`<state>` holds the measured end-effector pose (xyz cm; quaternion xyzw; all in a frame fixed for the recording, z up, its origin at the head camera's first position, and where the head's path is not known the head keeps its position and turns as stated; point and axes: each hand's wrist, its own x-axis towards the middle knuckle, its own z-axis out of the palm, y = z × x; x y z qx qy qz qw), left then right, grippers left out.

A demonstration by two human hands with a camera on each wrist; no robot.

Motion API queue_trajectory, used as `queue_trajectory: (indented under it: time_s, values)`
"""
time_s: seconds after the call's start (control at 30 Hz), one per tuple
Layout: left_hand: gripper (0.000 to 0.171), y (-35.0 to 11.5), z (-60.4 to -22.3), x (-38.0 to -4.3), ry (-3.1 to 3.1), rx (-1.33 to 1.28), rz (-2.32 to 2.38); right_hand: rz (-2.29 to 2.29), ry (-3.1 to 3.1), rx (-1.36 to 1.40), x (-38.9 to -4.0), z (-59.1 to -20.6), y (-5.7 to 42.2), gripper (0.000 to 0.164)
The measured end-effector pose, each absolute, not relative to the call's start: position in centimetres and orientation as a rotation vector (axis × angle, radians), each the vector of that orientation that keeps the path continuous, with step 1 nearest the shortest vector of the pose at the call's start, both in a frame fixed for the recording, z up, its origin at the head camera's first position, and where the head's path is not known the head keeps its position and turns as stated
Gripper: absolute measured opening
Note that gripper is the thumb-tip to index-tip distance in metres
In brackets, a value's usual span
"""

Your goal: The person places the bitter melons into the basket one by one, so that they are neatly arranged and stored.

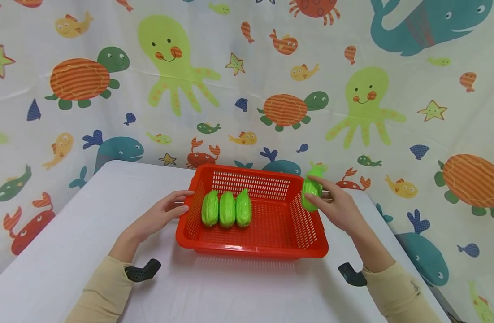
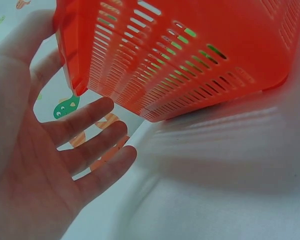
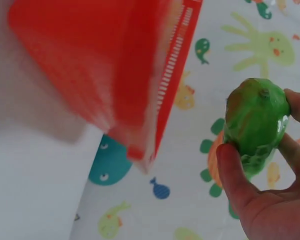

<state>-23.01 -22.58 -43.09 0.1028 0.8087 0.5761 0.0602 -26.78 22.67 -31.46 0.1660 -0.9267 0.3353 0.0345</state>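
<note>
A red plastic basket [image 1: 247, 249] with slotted walls sits on a white tabletop [image 1: 239, 298]. Inside, at its left side, three glossy green vegetables [image 1: 227, 209] lie side by side, their long sides next to each other and their narrow tips pointing toward the far wall. The rest of the basket floor shows bare red.

A person's left hand [image 1: 164, 213] is at the basket's left rim, lightly touching it. From the left wrist, this hand looks well open: the thumb and index finger meet the rim, while the other three fingers spread out, fairly straight, beside the slotted outer wall.

The right hand [image 1: 339, 205] grips a fourth green vegetable [image 1: 313, 187], pinched between the thumb on one side and the fingers on the other, open only as wide as the vegetable. It is held in the air, upright with a slight tilt, by the basket's right end; whether it is directly over the rim or just beyond it is hard to judge from these angles.

The person wears beige sleeves [image 1: 103, 291], with a small black device [image 1: 144, 271] at each wrist. Behind the tabletop hangs a pale curtain [image 1: 227, 40] printed with turtles, octopuses, whales, crabs and fish.
</note>
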Motion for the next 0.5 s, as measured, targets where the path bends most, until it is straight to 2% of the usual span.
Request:
queue_trajectory:
  time_s: [0.5]
  values:
    - [0.056, -22.6, -43.1, -23.2, 2.428, 0.320, 1.753, 1.265, -2.733, 0.540, -27.4, -28.3, 18.4, 0.059]
